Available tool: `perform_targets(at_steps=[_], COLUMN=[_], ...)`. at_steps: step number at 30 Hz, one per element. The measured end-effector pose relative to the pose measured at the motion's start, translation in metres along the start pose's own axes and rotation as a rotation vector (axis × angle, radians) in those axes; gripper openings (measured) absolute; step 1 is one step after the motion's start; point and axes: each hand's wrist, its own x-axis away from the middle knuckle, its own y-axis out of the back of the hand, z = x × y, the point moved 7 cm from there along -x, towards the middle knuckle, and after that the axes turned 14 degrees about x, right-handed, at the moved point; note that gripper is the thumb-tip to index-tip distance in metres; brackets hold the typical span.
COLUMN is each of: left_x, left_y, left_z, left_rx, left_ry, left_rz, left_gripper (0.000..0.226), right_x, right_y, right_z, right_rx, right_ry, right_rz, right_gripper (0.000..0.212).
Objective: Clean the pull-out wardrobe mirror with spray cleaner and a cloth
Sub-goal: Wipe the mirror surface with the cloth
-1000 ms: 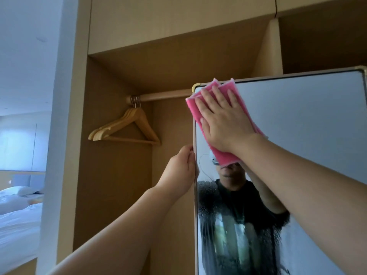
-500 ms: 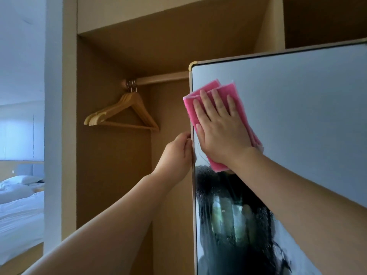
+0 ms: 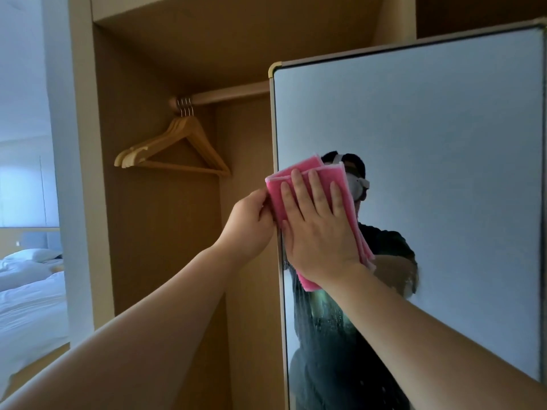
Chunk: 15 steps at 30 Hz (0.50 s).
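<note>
Right hand [image 3: 319, 232], fingers straight, presses pink cloth [image 3: 305, 165] flat against mirror [image 3: 429, 143]; left hand [image 3: 251, 223], just left of it, grips mirror frame [image 3: 276, 128] with curled fingers; droplets [image 3: 325, 321] below right hand

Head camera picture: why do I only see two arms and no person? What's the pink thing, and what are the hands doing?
The camera sits on the person's head and looks forward, so you see only their arms reaching out. The mirror shows their reflection. The right hand lies flat, fingers straight, pressing a pink cloth against the glass near its left edge. The left hand curls round the mirror's edge, as if to steady it. Lower down the glass is speckled with wet drops, not yet wiped. Behind, wooden hangers hang on a rail in the wardrobe, and a bed shows at far left.
</note>
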Motion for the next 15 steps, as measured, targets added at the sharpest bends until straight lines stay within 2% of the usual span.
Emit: perform_targets(at_steps=[3, 9, 15], left_x=[0.006, 0.036, 0.082], left_y=[-0.003, -0.017, -0.031], left_z=[-0.001, 0.016, 0.051], left_rx=[0.007, 0.103, 0.191], left_ry=[0.018, 0.138, 0.313], left_rz=[0.043, 0.069, 0.079], left_gripper=[0.028, 0.056, 0.053], right_x=[0.001, 0.0, 0.004], right_y=[0.003, 0.016, 0.016], right_z=[-0.002, -0.01, -0.012], right_rx=[-0.04, -0.098, -0.08], right_ry=[0.031, 0.166, 0.201], right_rz=[0.006, -0.032, -0.033], right_gripper=[0.064, 0.06, 0.059])
